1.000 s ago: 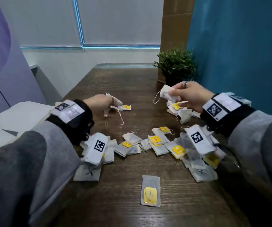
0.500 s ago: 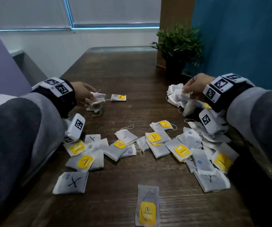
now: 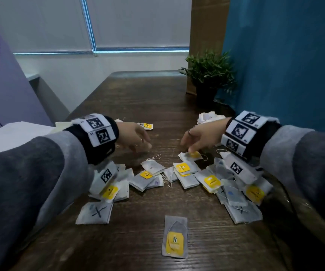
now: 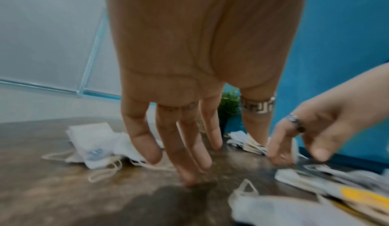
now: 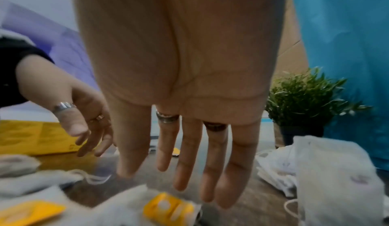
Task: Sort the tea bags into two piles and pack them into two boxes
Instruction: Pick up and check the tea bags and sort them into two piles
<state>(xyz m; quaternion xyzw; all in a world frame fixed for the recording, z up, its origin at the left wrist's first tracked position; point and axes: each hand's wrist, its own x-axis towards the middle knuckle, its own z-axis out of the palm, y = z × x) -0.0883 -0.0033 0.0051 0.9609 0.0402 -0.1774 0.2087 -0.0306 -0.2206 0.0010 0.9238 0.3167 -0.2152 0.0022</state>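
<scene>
Both hands have left the two far piles, where they were half a second ago, and now come back toward the middle heap. On the left hand [image 3: 133, 136] the fingers hang straight and relaxed above the bare wooden table [image 3: 148, 98] and hold nothing. On the right hand [image 3: 200, 136] the fingers also stretch out loose, and the tips reach down to the tea bag with a yellow tag [image 3: 192, 155], touching it or nearly so.

Unsorted tea bags [image 3: 185, 173] lie scattered in the near half of the table, some overlapping. One small pile [image 4: 92, 144] lies far on the left and another pile [image 3: 208, 116] far on the right.

I judge these bags very light, soft and flat, with thin strings that can tangle. A pinch at one edge or at the paper tag seems best.
</scene>
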